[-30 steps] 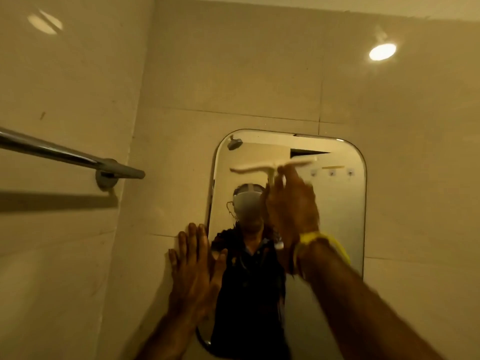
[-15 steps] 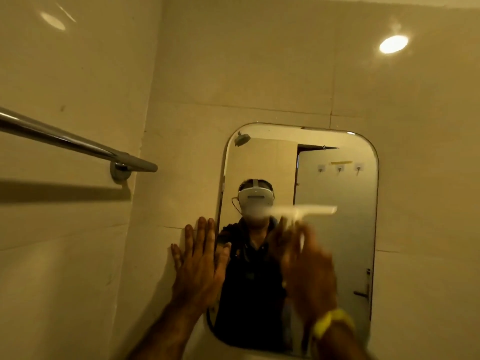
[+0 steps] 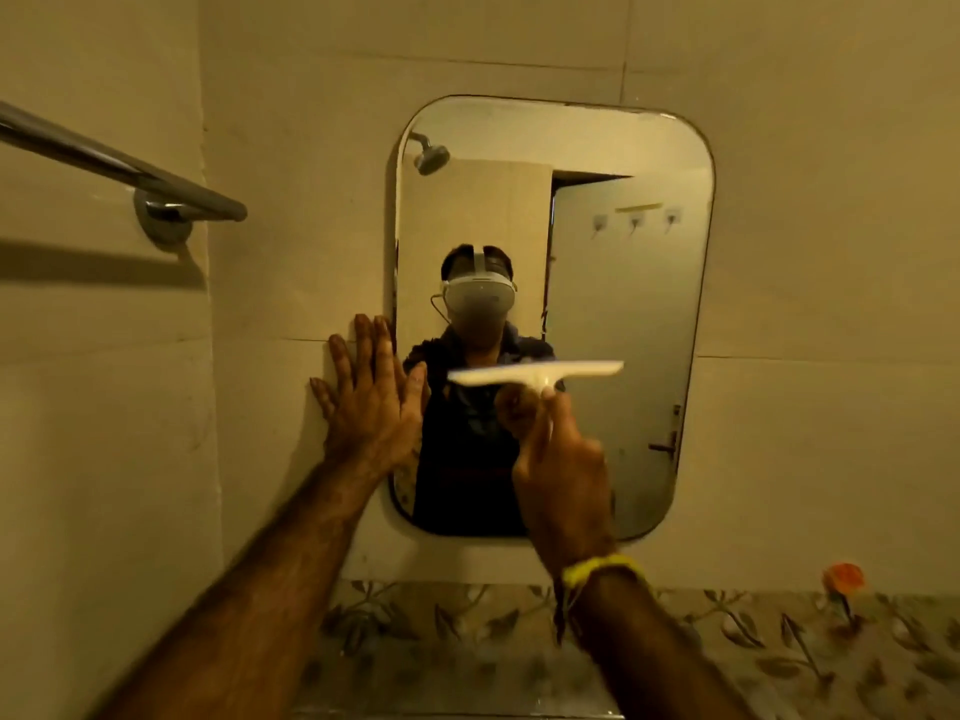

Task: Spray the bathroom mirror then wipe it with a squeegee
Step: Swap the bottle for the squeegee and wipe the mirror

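Mirror (image 3: 623, 314): a rounded-corner glass, hung upright on the beige tiled wall (image 3: 831, 252) in front of me; it reflected my headset, my dark shirt, a shower head, a door and three wall hooks.
Squeegee (image 3: 535, 374): pale, T-shaped; its blade lay roughly level across the lower middle of the mirror, right end slightly higher. I could not tell whether the blade edge touched the glass.
My right hand (image 3: 563, 459): closed around the squeegee handle, thumb and fingers wrapped on it just below the blade; back of the hand toward the camera.
Wristband (image 3: 602, 569): yellow thread, tied round my right wrist.
My left hand (image 3: 371, 402): spread wide and flat, holding nothing; palm pressed on the wall at the mirror's left edge, the thumb reaching over onto the glass.
Towel bar (image 3: 119, 163): a chrome rail on the left wall, fixed by a round bracket, well apart from the mirror; its shadow fell on the tiles beneath.
Floral tile border (image 3: 467, 626): a patterned band running along the wall below the mirror, behind my forearms.
Orange object (image 3: 842, 578): small, blurred, at the lower right against the border; I could not tell what it was.
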